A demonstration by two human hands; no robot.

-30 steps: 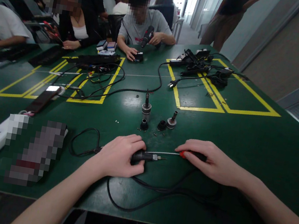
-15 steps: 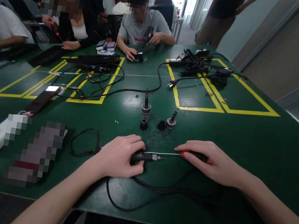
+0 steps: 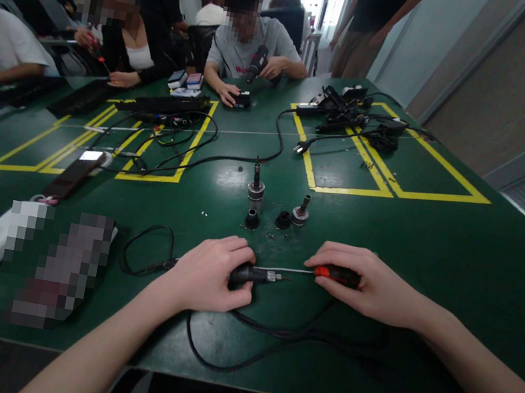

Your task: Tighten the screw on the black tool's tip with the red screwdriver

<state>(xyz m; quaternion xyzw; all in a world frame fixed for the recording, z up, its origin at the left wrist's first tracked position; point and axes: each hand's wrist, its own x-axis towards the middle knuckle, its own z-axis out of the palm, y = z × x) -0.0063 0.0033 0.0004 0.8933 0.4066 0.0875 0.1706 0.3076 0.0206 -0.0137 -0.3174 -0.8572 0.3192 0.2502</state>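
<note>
So the left hand [image 3: 208, 275] is clamping down on a black cylindrical tool body with a small metal tip [image 3: 251, 274], pinning it flat on the green tabletop [image 3: 435, 254], while the right hand [image 3: 371, 285] is wrapping around the red-and-black handle of a slim screwdriver [image 3: 334, 275] whose thin steel shaft is lying level and pointing left, its end sitting right at the tool's front. Both hands are closed on their own thing and sitting apart from each other, near the front edge. What I'd be worrying about: the shaft is long and skinny and coming in nearly flat, so it's probably going to skate off that little metal tip if the push goes off-axis, maybe into the left thumb. Also the thick black cable [image 3: 279, 335] is looping right under both wrists, so a snagged forearm could be yanking the tool sideways. Count-wise I'm seeing 1 tool body, 1 screwdriver, 4 small round black and metal parts [image 3: 256, 190] standing in a loose cluster just beyond the hands, and a few tiny specks near them, likely screws, too small to tell. Easy stuff to knock.
</note>
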